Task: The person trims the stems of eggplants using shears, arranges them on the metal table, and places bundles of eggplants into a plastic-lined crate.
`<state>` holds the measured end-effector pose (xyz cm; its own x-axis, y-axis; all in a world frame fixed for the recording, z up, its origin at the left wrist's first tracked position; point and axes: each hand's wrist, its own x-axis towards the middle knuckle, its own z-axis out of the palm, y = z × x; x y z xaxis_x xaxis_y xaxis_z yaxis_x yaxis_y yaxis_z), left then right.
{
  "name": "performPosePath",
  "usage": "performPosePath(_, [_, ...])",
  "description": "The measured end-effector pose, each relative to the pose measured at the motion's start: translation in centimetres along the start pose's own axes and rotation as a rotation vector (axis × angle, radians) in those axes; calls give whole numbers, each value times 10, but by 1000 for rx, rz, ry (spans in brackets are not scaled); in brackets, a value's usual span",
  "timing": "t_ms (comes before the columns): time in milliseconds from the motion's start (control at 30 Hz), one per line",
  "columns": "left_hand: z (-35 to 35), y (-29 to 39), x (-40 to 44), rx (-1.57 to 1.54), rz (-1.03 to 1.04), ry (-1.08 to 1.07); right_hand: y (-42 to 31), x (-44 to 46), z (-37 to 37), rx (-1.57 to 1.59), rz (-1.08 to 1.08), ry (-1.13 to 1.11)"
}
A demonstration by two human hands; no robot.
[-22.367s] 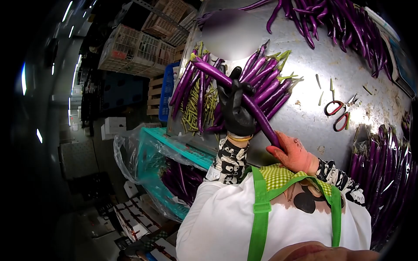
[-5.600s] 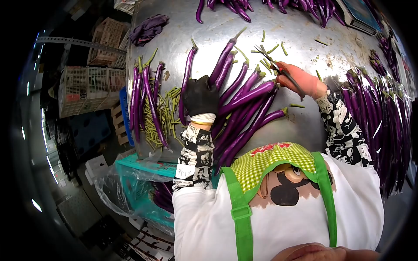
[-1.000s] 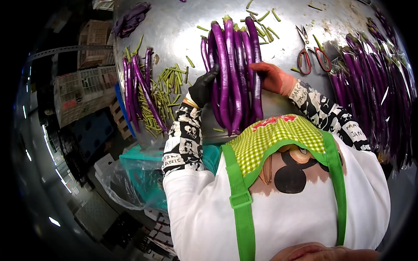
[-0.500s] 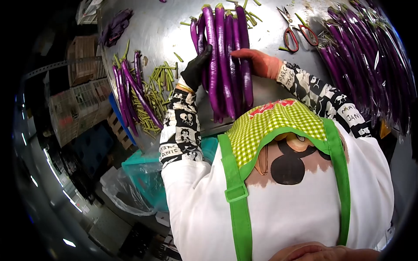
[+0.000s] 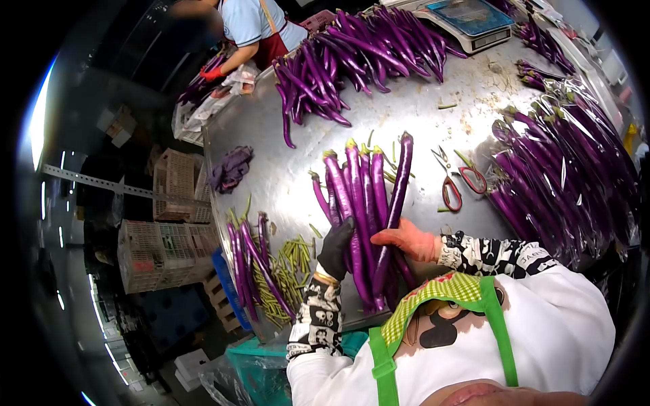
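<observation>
Long purple eggplants [image 5: 365, 196] lie side by side in a bunch, stem ends pointing away from me. My left hand [image 5: 336, 247], in a black glove, is closed around the bunch's left side, its thumb over the top. My right hand [image 5: 412, 241], in a coral-red glove, grips the right side. Under its thumb, one glossy eggplant [image 5: 401, 179] leans outward at its stem end, its lower part crossing over the others. Their undersides and some of my fingers are hidden. Red-handled scissors [image 5: 451, 194] lie open to the right of the bunch.
Cut stems [image 5: 277, 291] and several eggplants [image 5: 244, 260] lie at left on the metal table [image 5: 399, 101]. Wrapped eggplants [image 5: 555, 176] fill the right side. A loose pile [image 5: 352, 61] and a scale [image 5: 470, 27] stand farther back. A co-worker [image 5: 250, 30] is at the far left.
The view has tilted up, bringing the back of the table and a co-worker into sight. The rightmost eggplant has swung from nearly parallel to slanting across the bunch under my right hand.
</observation>
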<state>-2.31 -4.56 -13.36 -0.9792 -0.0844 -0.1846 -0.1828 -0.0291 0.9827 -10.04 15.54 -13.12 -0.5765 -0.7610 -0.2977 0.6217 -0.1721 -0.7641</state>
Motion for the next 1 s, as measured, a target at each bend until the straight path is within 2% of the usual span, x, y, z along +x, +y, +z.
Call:
performPosePath(67, [-7,8,12,-23,4,4,-12,14,-1,-22,-78,8])
performPosePath(100, [-12,10,22,-55,-83,8,-20,27,-4,-48,-127,-5])
performPosePath(167, [-5,38,51,-377,-82,92,-46,57,-11,-48,-261,-32])
performPosePath(200, [-6,50,69,-336,-59,101,-69,71,-15,-79,-243,-61])
performPosePath(233, [-7,63,93,-454,-38,120,-93,87,-19,-109,-225,-90])
performPosePath(300, [-19,78,144,-455,19,60,-123,132,-36,-186,-288,-56])
performPosePath(333, [-26,79,170,-329,129,97,-150,142,-39,-204,-221,-35])
performPosePath(367, [-39,74,201,-204,239,134,-169,162,-50,-235,-262,-34])
performPosePath(400, [-68,62,242,-134,307,73,-198,168,-54,-229,-335,-84])
performPosePath(433, [-68,74,273,-188,299,30,-217,186,-71,-276,-297,-94])
performPosePath(467, [-65,85,299,351,812,34,-239,201,-86,-318,-257,-76])
performPosePath(500, [-59,95,325,907,1304,41,-255,217,-101,-329,-322,-38])
performPosePath(567, [-39,123,377,878,1283,-1,-296,250,-142,-549,-415,-77])
performPosePath(600, [-27,136,401,864,1265,-18,-325,246,-154,-701,-379,-130])
performPosePath(633, [-17,145,424,850,1240,-35,-352,253,-173,-1055,-549,-235])
performPosePath(667, [-6,148,453,637,1111,-92,-379,259,-191,-1372,-776,-298])
performPosePath(700, [6,150,476,425,974,-147,-397,276,-215,-1449,-812,-322])
performPosePath(733, [19,163,481,360,979,-224,-416,292,-238,-1524,-851,-346])
performPosePath(767, [29,170,487,293,978,-302,-427,300,-250,-1656,-728,-303])
performPosePath(800, [15,154,531,115,775,-305,-439,307,-262,-1796,-601,-270])
performPosePath(867, [9,141,546,12,490,-309,-421,352,-304,-1187,-406,340])
performPosePath(900, [11,140,525,300,594,-261,-409,346,-312,-1459,-461,455])
performPosePath(933, [13,139,503,582,700,-190,-390,355,-338,-1543,-571,469])
performPosePath(967, [8,135,493,1092,972,-59,-380,361,-348,-1569,-455,606])
performPosePath(1000, [-1,126,488,1306,1210,29,-373,364,-352,-1589,-334,743])
